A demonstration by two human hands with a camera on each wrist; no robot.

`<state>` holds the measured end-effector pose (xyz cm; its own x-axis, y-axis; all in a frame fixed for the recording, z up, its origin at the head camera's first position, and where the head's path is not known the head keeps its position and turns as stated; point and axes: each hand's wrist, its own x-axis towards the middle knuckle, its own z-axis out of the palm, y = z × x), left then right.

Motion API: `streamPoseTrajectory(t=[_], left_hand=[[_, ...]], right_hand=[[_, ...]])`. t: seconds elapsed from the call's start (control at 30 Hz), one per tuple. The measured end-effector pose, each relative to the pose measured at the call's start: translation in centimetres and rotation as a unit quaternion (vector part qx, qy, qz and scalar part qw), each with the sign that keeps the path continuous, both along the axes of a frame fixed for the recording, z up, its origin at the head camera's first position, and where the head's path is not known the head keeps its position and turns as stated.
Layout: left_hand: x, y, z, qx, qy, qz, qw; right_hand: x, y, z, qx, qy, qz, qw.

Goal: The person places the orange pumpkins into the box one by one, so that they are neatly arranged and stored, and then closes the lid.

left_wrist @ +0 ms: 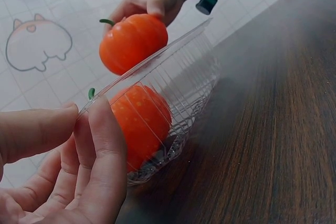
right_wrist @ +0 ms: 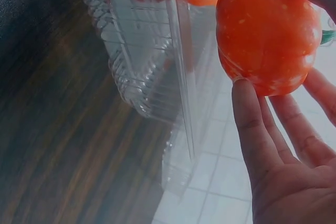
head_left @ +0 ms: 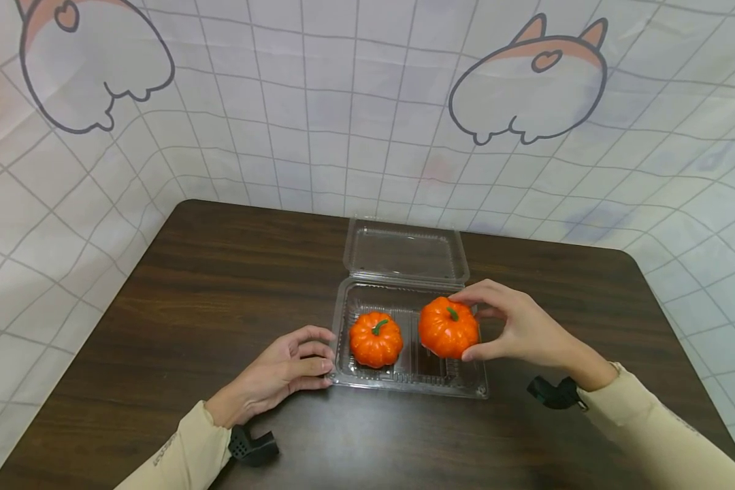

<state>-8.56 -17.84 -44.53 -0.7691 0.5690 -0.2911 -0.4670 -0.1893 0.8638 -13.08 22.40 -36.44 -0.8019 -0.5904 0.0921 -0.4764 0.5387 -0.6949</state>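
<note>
Nearest the wearer, to the left and right of the clear container, come a cream left sleeve and a cream right sleeve. Below the left wrist sits a black device; a matching black unit sits at the right wrist. Just beside the container's left wall is the left hand, its thumb and fingers pinching the rim, as the left wrist view shows. At the container's right side, the right hand grips an orange pumpkin with a green stem, thumb on its near side and fingers round the rest. That pumpkin is held over the right part of the container, higher than its rim in both wrist views. Inside the container, in its left part, rests the second pumpkin, also orange with a green stem, untouched by either hand. Beyond the container's far edge, its transparent lid lies folded back. Under and all around the container spreads the dark wood-grained table. Farthest off, behind the container, hangs a white gridded cloth printed with corgi rear ends.
</note>
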Motion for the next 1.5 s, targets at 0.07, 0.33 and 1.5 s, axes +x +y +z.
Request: streamPoseTrajectory(t=[0.07,0.33,1.5], left_hand=[[0.0,0.0,0.0,0.000,0.000,0.001,1.0000],[0.1,0.0,0.0,-0.005,-0.005,0.005,1.0000],[0.1,0.7,0.4,0.002,-0.012,0.004,0.9999]], right_hand=[[-0.1,-0.2,-0.1,0.001,0.001,0.005,1.0000],[-0.2,-0.9,-0.6,-0.001,-0.009,0.015,0.9999],[-0.8,-2.0,-1.3,0.087,-0.028,0.055,0.9943]])
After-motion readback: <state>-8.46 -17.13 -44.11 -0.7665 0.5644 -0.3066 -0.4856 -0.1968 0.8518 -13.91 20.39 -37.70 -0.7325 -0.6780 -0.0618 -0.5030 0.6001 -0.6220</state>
